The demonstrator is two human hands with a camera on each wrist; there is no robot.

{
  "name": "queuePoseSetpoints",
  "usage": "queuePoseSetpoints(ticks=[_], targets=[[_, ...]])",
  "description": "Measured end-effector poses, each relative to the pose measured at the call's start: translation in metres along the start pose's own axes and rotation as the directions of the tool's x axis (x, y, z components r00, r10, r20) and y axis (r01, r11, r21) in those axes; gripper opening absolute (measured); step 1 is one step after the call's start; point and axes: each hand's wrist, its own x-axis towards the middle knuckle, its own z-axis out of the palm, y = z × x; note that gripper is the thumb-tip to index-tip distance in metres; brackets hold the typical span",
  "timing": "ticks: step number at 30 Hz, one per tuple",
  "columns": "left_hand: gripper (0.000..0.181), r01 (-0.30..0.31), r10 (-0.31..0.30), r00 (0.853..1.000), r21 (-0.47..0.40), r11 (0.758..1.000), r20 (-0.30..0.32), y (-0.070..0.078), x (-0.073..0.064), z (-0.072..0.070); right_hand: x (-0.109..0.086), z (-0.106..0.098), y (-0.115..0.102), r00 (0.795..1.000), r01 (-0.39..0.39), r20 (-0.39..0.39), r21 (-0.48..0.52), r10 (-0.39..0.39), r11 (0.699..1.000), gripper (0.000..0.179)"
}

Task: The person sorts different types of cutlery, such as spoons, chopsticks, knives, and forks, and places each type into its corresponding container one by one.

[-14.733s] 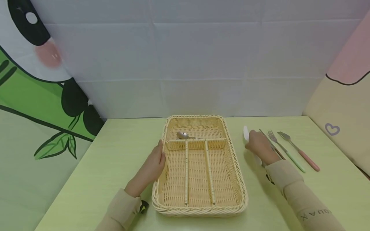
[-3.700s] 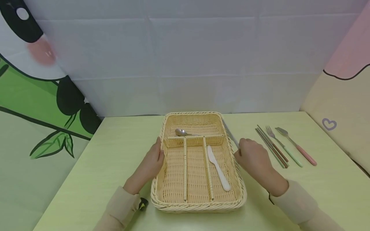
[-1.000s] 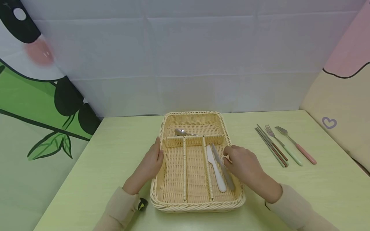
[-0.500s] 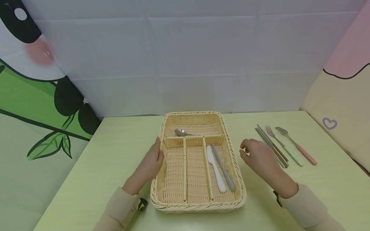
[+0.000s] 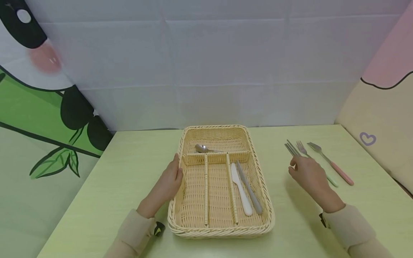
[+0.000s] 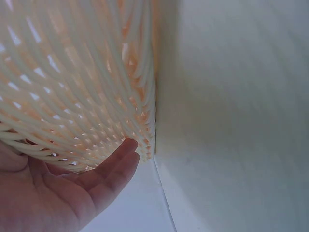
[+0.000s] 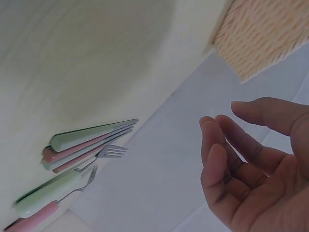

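My left hand (image 5: 162,186) holds the left side of a wicker basket (image 5: 222,232); in the left wrist view its fingers (image 6: 113,171) lie along the outer wall, with the thumb at the rim. A white knife (image 5: 241,191) and a grey knife (image 5: 249,188) lie side by side in the basket's right compartment, and a spoon (image 5: 202,148) is in the back one. Above several chopsticks (image 5: 291,147) hovers my right hand (image 5: 309,177), fingers loosely bent and apart from the thumb. Nothing is between them in the right wrist view, where the chopsticks (image 7: 91,137) rest on the table.
Right of the chopsticks lie a green-handled fork (image 5: 300,147) and a pink-handled fork (image 5: 342,173), close together. The pale table (image 5: 142,150) ends at a fabric backdrop (image 5: 219,71) behind the basket.
Both knives have come from the table into the right compartment. The right hand let go of the grey knife, then moved right to above the chopsticks. The left hand stays on the basket.
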Motion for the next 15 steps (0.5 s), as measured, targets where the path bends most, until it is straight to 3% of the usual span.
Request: queuePoseSetpoints(ticks=[15], targets=[[0.056, 0.002, -0.002, 1.0, -0.005, 1.0, 0.005, 0.002, -0.001, -0.001, 0.004, 0.003, 0.04, 0.987, -0.121, 0.1, -0.045, 0.125, 0.992, 0.018]])
